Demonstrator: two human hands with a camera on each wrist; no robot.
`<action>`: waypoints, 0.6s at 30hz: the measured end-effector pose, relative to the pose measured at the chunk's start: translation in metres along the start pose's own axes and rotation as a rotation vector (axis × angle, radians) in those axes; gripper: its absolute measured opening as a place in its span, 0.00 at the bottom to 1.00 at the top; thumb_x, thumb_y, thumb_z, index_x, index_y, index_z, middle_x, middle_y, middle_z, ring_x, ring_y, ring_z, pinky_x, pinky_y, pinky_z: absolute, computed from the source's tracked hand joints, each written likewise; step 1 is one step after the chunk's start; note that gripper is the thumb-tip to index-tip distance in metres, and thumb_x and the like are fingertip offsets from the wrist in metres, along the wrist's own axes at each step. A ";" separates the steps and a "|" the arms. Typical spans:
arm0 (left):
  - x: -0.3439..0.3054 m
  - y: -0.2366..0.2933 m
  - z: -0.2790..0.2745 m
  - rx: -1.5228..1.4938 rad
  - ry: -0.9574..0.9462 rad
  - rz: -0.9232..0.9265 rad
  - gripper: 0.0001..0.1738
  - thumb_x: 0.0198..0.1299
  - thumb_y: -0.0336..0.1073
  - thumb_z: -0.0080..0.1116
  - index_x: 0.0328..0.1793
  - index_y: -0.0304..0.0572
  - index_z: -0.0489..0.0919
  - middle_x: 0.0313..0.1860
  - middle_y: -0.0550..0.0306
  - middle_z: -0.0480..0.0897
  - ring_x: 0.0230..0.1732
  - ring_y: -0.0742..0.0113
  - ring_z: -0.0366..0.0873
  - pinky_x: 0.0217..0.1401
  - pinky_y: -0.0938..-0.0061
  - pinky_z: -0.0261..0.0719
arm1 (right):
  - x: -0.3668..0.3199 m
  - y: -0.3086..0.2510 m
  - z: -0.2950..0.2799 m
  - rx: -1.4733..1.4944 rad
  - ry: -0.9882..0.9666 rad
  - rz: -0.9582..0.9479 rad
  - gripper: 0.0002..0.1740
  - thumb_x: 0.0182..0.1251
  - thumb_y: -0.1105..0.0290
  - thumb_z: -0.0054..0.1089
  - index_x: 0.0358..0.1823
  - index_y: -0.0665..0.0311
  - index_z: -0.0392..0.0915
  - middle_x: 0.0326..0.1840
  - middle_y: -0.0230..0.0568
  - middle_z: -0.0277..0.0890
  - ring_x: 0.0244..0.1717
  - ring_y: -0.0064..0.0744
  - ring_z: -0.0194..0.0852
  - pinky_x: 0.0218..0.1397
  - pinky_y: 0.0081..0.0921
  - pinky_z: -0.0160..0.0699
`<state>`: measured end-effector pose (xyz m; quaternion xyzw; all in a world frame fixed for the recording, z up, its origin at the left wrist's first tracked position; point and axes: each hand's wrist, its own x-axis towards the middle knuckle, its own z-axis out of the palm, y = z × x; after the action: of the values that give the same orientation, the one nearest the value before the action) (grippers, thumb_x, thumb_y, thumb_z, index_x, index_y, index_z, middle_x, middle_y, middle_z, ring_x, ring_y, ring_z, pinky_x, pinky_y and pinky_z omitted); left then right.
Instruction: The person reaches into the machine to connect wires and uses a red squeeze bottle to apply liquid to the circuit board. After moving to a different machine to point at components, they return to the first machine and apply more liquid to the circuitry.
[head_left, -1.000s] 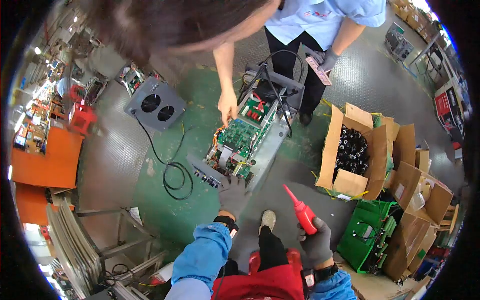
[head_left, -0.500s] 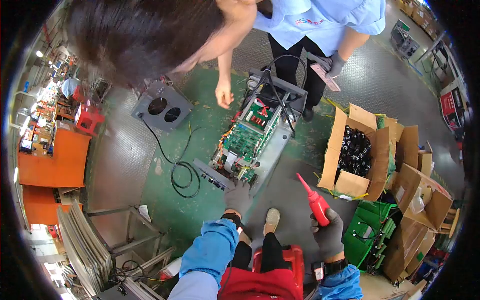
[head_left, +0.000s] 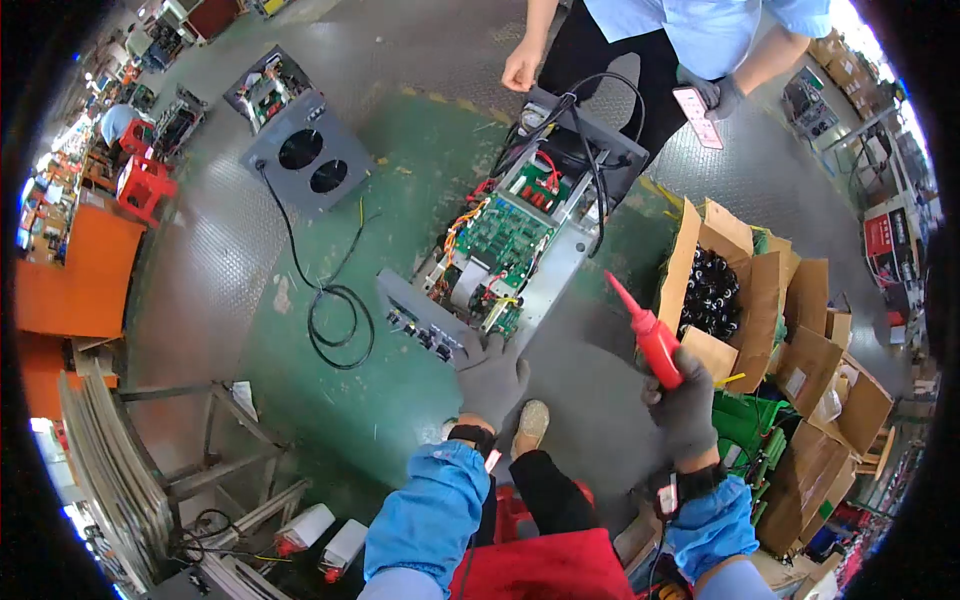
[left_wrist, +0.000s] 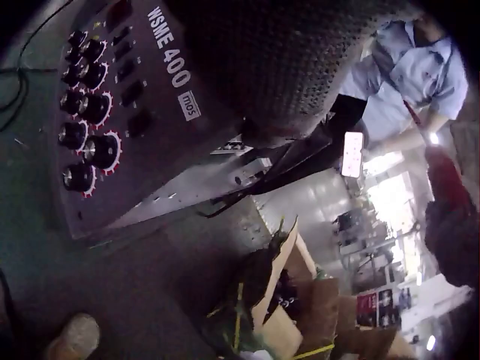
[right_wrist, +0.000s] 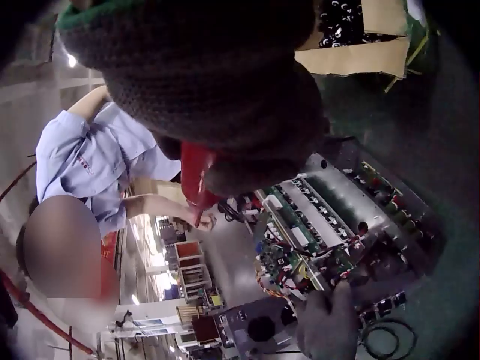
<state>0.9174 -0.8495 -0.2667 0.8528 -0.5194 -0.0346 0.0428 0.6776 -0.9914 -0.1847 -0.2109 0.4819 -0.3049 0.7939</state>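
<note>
"Across the upper left of the left wrist view, what shows that the head view misses?"

"Readable lettering, WSME 400 mos, on the front panel [left_wrist: 154, 159] of the opened machine [head_left: 562, 278], and black knobs [left_wrist: 100, 150] ringed in red and white. The head view looks down on the circuit boards [head_left: 510, 238] at the centre of its frame. At the left of the right wrist view is the blurred head of the other person [head_left: 695, 38]; the head view's top edge cuts it off."

"And the hands?"

"Just below the centre of the head view, the gloved left hand [head_left: 490, 382] rests its fingers at the front panel's edge; whether they curl round it, I cannot tell. Right of centre, the gloved right hand [head_left: 686, 408] grips a red bottle [head_left: 658, 348], its nozzle towards the upper left."

"What differs from 0.5 s ago?"

"The other person's head, then filling the upper left, is out of the head view. Their bare hand [head_left: 520, 66] is now at the top middle, near the machine's far end. The red bottle is higher in the frame."

"Containers?"

"Right of centre, an open carton [head_left: 676, 262] holds a heap of small black parts [head_left: 712, 295]. At its lower right, a 2nd carton [head_left: 872, 402] holds something whitish, too small to tell."
</note>
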 end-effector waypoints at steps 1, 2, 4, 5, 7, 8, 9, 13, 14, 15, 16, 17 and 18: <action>-0.001 -0.001 -0.006 -0.008 -0.034 -0.006 0.23 0.57 0.50 0.59 0.57 0.57 0.84 0.51 0.57 0.79 0.63 0.40 0.68 0.52 0.44 0.71 | 0.004 0.001 0.002 0.008 -0.027 0.008 0.27 0.68 0.52 0.59 0.57 0.67 0.73 0.40 0.43 0.80 0.26 0.30 0.77 0.27 0.23 0.76; -0.005 -0.002 -0.007 -0.016 -0.065 -0.011 0.22 0.57 0.51 0.59 0.56 0.56 0.84 0.51 0.58 0.79 0.62 0.41 0.68 0.52 0.45 0.70 | 0.005 0.003 0.003 0.017 -0.054 0.015 0.27 0.68 0.52 0.60 0.58 0.67 0.73 0.39 0.42 0.79 0.27 0.30 0.77 0.27 0.23 0.76; -0.011 -0.004 -0.003 -0.057 0.047 -0.007 0.17 0.56 0.50 0.59 0.47 0.53 0.85 0.50 0.58 0.80 0.61 0.42 0.69 0.53 0.47 0.70 | 0.011 0.000 0.003 0.028 -0.123 0.028 0.28 0.68 0.52 0.61 0.59 0.66 0.73 0.37 0.40 0.79 0.28 0.28 0.76 0.28 0.22 0.75; -0.014 -0.004 -0.002 -0.075 0.110 -0.016 0.16 0.56 0.50 0.60 0.42 0.51 0.86 0.50 0.59 0.80 0.60 0.42 0.69 0.53 0.48 0.70 | 0.015 0.002 -0.001 0.027 -0.118 0.029 0.27 0.68 0.52 0.61 0.58 0.66 0.74 0.36 0.39 0.78 0.28 0.28 0.75 0.29 0.22 0.75; -0.018 -0.002 0.005 -0.059 0.175 -0.029 0.16 0.56 0.50 0.60 0.42 0.50 0.86 0.49 0.60 0.80 0.60 0.43 0.69 0.53 0.48 0.70 | 0.024 0.012 -0.011 0.028 -0.121 0.038 0.26 0.68 0.53 0.61 0.57 0.65 0.74 0.35 0.38 0.77 0.28 0.27 0.75 0.29 0.21 0.75; -0.020 -0.003 0.011 -0.041 0.213 -0.026 0.16 0.56 0.50 0.59 0.42 0.50 0.86 0.49 0.60 0.80 0.60 0.43 0.69 0.53 0.48 0.70 | 0.027 0.015 -0.014 -0.002 -0.146 0.011 0.25 0.67 0.53 0.61 0.57 0.65 0.75 0.35 0.37 0.77 0.28 0.28 0.75 0.29 0.22 0.75; -0.025 -0.001 0.014 -0.030 0.228 -0.050 0.16 0.55 0.49 0.61 0.43 0.50 0.86 0.50 0.60 0.80 0.61 0.42 0.69 0.55 0.47 0.70 | 0.027 0.018 -0.020 -0.023 -0.170 -0.004 0.25 0.67 0.53 0.61 0.56 0.64 0.75 0.35 0.37 0.77 0.28 0.28 0.75 0.29 0.22 0.75; -0.030 0.002 0.040 -0.079 0.331 -0.081 0.22 0.50 0.47 0.65 0.51 0.49 0.83 0.56 0.53 0.78 0.66 0.41 0.68 0.65 0.46 0.68 | 0.023 0.019 -0.046 -0.004 -0.159 0.032 0.22 0.68 0.54 0.59 0.54 0.62 0.75 0.35 0.38 0.77 0.26 0.29 0.74 0.29 0.23 0.76; -0.024 0.008 0.032 -0.118 0.365 -0.062 0.26 0.48 0.47 0.66 0.54 0.48 0.82 0.58 0.50 0.77 0.67 0.40 0.67 0.68 0.46 0.68 | 0.022 0.016 -0.058 0.011 -0.138 0.036 0.21 0.69 0.54 0.58 0.54 0.62 0.75 0.35 0.38 0.77 0.26 0.29 0.74 0.29 0.23 0.76; -0.016 0.015 0.027 -0.038 0.224 -0.257 0.39 0.47 0.50 0.71 0.68 0.48 0.75 0.68 0.41 0.71 0.71 0.39 0.65 0.72 0.46 0.66 | 0.028 0.013 -0.072 0.059 -0.151 0.094 0.20 0.69 0.55 0.57 0.53 0.62 0.75 0.34 0.38 0.76 0.27 0.28 0.73 0.29 0.24 0.74; -0.014 0.018 0.010 -0.062 0.202 -0.334 0.43 0.46 0.52 0.72 0.70 0.49 0.73 0.72 0.42 0.67 0.73 0.38 0.63 0.72 0.45 0.66 | 0.013 0.010 -0.076 0.080 -0.160 0.104 0.20 0.69 0.55 0.57 0.52 0.62 0.75 0.34 0.37 0.76 0.27 0.28 0.73 0.30 0.24 0.74; 0.006 0.027 0.001 -0.079 0.190 -0.429 0.46 0.46 0.55 0.73 0.72 0.51 0.70 0.75 0.42 0.64 0.75 0.37 0.60 0.72 0.45 0.66 | 0.019 0.000 -0.083 0.092 -0.185 0.121 0.19 0.69 0.55 0.57 0.52 0.62 0.75 0.34 0.37 0.76 0.27 0.28 0.73 0.30 0.24 0.73; 0.026 0.035 -0.008 -0.105 0.190 -0.525 0.49 0.45 0.57 0.75 0.74 0.52 0.68 0.79 0.43 0.60 0.77 0.36 0.58 0.73 0.44 0.65 | 0.025 -0.011 -0.086 0.097 -0.215 0.127 0.19 0.69 0.55 0.57 0.51 0.62 0.75 0.34 0.37 0.75 0.28 0.28 0.73 0.30 0.25 0.72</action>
<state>0.8998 -0.8884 -0.2552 0.9542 -0.2719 0.0088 0.1249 0.6067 -1.0197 -0.2317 -0.1727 0.3912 -0.2527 0.8679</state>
